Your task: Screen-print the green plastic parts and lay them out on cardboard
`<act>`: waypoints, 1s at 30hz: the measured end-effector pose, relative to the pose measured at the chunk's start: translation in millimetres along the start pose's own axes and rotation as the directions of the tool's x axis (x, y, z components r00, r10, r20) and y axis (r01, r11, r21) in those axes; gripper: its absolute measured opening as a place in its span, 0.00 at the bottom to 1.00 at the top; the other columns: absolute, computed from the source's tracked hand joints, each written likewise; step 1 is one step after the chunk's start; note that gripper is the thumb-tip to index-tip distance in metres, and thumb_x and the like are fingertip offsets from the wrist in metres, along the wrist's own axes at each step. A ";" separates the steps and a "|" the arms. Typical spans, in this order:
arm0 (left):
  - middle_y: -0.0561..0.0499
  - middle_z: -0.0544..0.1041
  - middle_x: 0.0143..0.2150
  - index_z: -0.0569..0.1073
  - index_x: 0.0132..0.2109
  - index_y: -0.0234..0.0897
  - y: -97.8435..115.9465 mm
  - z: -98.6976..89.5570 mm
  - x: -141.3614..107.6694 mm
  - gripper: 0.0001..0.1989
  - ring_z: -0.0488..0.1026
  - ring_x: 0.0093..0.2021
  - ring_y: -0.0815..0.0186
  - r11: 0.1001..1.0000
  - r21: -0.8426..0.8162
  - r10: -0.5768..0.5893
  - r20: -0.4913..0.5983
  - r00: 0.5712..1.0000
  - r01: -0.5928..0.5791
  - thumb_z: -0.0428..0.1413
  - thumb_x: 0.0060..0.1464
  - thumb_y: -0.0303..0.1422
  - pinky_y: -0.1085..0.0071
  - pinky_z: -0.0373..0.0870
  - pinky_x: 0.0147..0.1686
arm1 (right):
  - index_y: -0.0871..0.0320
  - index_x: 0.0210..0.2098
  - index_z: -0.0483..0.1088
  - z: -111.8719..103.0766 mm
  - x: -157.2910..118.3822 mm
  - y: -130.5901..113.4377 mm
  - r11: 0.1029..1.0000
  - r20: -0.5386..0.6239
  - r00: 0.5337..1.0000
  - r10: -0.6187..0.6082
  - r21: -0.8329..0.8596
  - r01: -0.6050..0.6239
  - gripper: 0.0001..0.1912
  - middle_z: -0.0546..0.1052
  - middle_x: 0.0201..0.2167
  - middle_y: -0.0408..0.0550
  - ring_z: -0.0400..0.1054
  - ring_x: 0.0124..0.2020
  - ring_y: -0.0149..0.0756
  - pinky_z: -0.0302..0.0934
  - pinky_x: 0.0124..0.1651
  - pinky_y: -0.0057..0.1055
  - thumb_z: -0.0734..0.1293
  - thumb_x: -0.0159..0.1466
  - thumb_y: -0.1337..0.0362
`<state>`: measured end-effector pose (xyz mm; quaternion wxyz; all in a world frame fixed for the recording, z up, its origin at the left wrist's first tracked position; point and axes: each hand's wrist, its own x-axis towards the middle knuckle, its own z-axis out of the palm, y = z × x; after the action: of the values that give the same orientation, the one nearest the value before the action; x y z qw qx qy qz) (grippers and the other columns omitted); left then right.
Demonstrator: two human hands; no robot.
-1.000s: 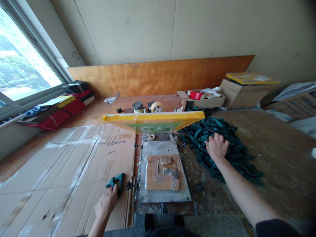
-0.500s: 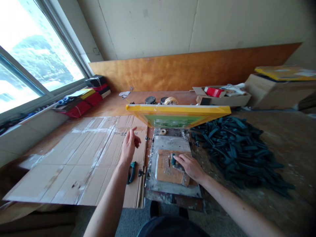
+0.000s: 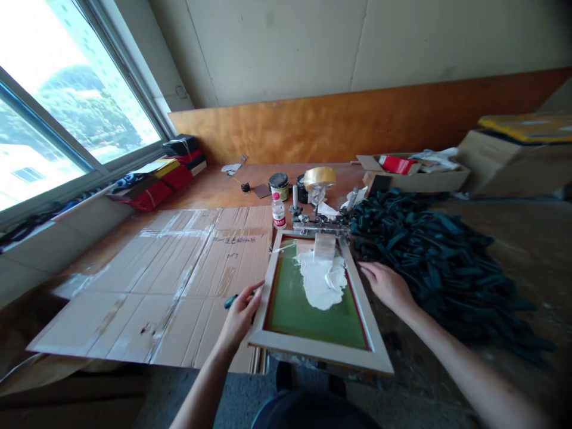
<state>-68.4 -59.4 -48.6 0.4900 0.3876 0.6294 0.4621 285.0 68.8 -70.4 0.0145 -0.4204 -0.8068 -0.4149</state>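
Note:
A screen printing frame [image 3: 322, 351] with green mesh lies lowered in front of me. White ink [image 3: 322, 286] is smeared over the upper part of the mesh, and a pale, flat scraper [image 3: 324, 247] rests in it. My left hand [image 3: 243, 313] is closed at the frame's left edge, fingertips on its side. My right hand [image 3: 386, 286] is beside the right edge, fingers stretched toward it and seemingly holding nothing. The board and the piece under the screen are hidden. A dark green pile of fabric strips [image 3: 429, 256] lies right of my right hand.
Flattened cardboard [image 3: 147, 292] covers the left of the table, with a teal-handled tool [image 3: 230, 301] partly behind my left hand. Behind the frame stand its hinge clamp [image 3: 322, 223], a bottle [image 3: 278, 211], a can [image 3: 279, 186] and a tape roll [image 3: 319, 177]. An open box [image 3: 415, 179] sits back right.
The raised screen has swung down flat over the board. My left hand has moved down to its left edge. My right hand has left the small piece on the board and moved right.

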 end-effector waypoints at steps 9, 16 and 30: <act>0.53 0.75 0.29 0.63 0.62 0.37 -81.0 9.5 22.8 0.31 0.71 0.29 0.66 0.951 0.306 -0.044 -0.017 0.999 0.047 0.52 0.55 0.46 0.73 0.65 0.29 | 0.59 0.36 0.69 -33.1 74.0 -43.6 0.677 0.271 0.957 -0.103 0.724 -0.132 0.04 0.74 0.33 0.50 0.67 0.38 0.40 0.62 0.40 0.31 0.66 0.60 0.70; 0.52 0.76 0.30 0.66 0.60 0.37 -78.2 7.8 21.7 0.29 0.72 0.31 0.64 0.941 0.333 -0.056 -0.029 0.998 0.062 0.53 0.54 0.44 0.72 0.67 0.32 | 0.58 0.30 0.68 -42.3 23.4 -33.5 0.441 -0.059 0.907 -0.418 0.859 0.259 0.11 0.73 0.30 0.47 0.64 0.36 0.37 0.57 0.38 0.30 0.58 0.59 0.77; 0.52 0.76 0.28 0.64 0.61 0.34 -62.7 8.5 16.9 0.38 0.71 0.26 0.66 0.990 0.091 -0.113 0.010 0.994 0.111 0.57 0.47 0.51 0.73 0.64 0.25 | 0.55 0.40 0.72 -44.5 40.5 -32.3 0.442 0.012 0.975 -0.223 0.892 0.090 0.07 0.76 0.35 0.46 0.67 0.38 0.37 0.60 0.42 0.31 0.65 0.62 0.67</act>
<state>-66.0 -58.9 -114.1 0.5017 0.3769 0.6667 0.4021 222.1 55.8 -47.4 0.1410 -0.3003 -0.9387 0.0937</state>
